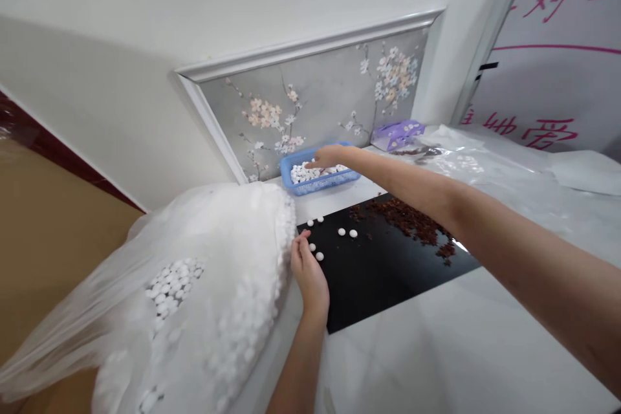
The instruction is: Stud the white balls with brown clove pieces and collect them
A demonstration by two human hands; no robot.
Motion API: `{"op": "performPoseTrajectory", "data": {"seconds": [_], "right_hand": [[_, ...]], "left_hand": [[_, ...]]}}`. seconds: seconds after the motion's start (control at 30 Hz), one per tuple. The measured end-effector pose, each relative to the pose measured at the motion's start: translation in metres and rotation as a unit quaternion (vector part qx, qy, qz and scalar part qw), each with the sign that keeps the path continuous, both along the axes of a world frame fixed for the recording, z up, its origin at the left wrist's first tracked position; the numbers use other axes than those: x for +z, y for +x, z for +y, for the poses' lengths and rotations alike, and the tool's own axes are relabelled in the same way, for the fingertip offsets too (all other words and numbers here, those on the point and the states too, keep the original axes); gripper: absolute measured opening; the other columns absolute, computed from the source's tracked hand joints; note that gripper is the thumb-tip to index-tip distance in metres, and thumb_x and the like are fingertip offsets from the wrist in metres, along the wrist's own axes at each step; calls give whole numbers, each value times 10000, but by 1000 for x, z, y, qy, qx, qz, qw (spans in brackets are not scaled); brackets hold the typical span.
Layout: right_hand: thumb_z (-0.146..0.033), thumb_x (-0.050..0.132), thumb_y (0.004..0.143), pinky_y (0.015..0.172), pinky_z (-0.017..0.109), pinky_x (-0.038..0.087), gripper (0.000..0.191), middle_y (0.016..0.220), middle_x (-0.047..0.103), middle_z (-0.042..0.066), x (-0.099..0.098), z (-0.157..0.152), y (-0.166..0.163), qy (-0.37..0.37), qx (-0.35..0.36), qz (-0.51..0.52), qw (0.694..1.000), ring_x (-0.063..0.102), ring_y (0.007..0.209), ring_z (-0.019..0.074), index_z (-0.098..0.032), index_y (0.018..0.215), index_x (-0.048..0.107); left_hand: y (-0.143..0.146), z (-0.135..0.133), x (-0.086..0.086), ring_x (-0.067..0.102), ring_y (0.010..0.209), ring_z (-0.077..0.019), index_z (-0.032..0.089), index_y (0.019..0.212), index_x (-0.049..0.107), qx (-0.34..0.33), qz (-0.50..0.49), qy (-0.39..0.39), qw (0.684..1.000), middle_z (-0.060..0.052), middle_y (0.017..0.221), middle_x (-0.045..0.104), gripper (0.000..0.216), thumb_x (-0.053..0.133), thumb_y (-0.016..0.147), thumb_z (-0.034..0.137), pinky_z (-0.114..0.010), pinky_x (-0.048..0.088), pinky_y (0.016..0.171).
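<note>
Blue plastic basket (320, 184) sits just beyond the 12 o'clock edge of the black panel (388, 272), against the flowered wall panel (320, 103). It is partly filled with small white round pieces (303, 174). Right hand (330, 156) reaches over the basket, palm down, fingers bent onto the pieces; whether it pinches any cannot be determined. Left hand (308, 272) rests at the 9 o'clock edge of the black panel, fingers loosely curled, nothing visible in its grip. It lies just beside the clear plastic bag (218, 252). The bag sits at 9 o'clock of the left hand and holds a large quantity of the same white pieces. Several loose pieces (319, 256) lie on the black panel at 12 to 1 o'clock of the left hand, two of them just beside its fingers. Reddish-brown flakes (407, 220) are spread at 1 o'clock on the panel, near the right forearm. Purple packet (398, 134) lies at 2 o'clock of the basket, beside crumpled clear film (485, 168).
</note>
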State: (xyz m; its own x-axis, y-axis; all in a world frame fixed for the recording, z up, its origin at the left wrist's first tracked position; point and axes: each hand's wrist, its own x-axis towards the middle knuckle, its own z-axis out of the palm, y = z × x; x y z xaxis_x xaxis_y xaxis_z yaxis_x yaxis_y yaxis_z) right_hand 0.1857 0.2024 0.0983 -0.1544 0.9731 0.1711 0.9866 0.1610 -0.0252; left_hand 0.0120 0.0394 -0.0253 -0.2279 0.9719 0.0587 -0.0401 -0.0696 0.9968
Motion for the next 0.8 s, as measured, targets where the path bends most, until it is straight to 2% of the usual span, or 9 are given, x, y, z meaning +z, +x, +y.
{"op": "performPoseTrajectory", "data": {"seconds": [0.1,0.17,0.3,0.37,0.53,0.6,0.67,0.73,0.8], "right_hand": [[-559,402,868,766,334,399,498,1110,617,145,-15,-21,-2,21,35,-8,999,530,1053,292,-139,1052,597],[-551,358,891,767,318,391,494,1147,596,134,-29,-49,-6,43,62,-8,997,522,1079,272,-148,1108,545],[-606,327,874,589,283,355,517,842,672,87,-61,-110,-7,22,140,-35,989,623,738,225,-155,984,556],[-591,343,876,528,275,307,498,797,671,84,-76,-130,-7,7,188,-57,980,618,648,211,-141,936,548],[-397,323,948,497,258,247,335,787,672,75,-96,-143,-8,-29,222,-64,973,606,606,162,-143,940,541],[-397,358,937,504,256,249,318,770,676,71,-90,-137,-9,-32,223,-64,972,605,611,161,-150,916,558],[-438,387,918,517,256,260,341,758,678,73,-74,-123,-9,-26,215,-59,974,607,632,171,-156,889,575],[-452,338,931,542,258,282,388,808,678,92,-47,-100,-5,-1,181,-44,982,609,683,186,-152,913,584],[-505,380,901,579,257,314,412,847,676,87,-14,-69,3,69,88,9,994,604,743,201,-159,949,599]], "left_hand": [[1,-1,2,538,1090,-200,210,945,639,4,1,-3,1000,-50,1081,635,266,431,858,350,-343,366,958],[2,-2,3,532,1095,-201,210,938,644,8,2,-4,1000,-46,1080,638,255,445,854,345,-337,360,959],[3,-3,3,526,1101,-200,220,952,642,10,-3,-7,1000,-41,1096,630,262,440,859,358,-334,361,951],[3,-2,2,531,1097,-199,225,960,639,8,-8,-8,1000,-41,1099,627,265,436,860,364,-335,367,946],[3,1,-1,545,1080,-191,216,926,638,10,-17,-2,1000,-44,1060,637,252,442,853,355,-333,359,957],[3,2,-2,547,1072,-189,213,917,639,10,-17,2,1000,-44,1046,639,249,446,849,355,-335,358,959],[3,2,-2,548,1065,-189,210,910,640,10,-17,3,1000,-44,1034,639,251,449,845,358,-338,358,959],[2,2,-3,546,1059,-188,210,909,643,9,-16,2,1000,-41,1020,640,251,454,841,360,-337,359,959],[2,2,-2,542,1058,-184,214,913,645,8,-17,1,1000,-36,1015,638,246,462,835,359,-331,359,958]]}}
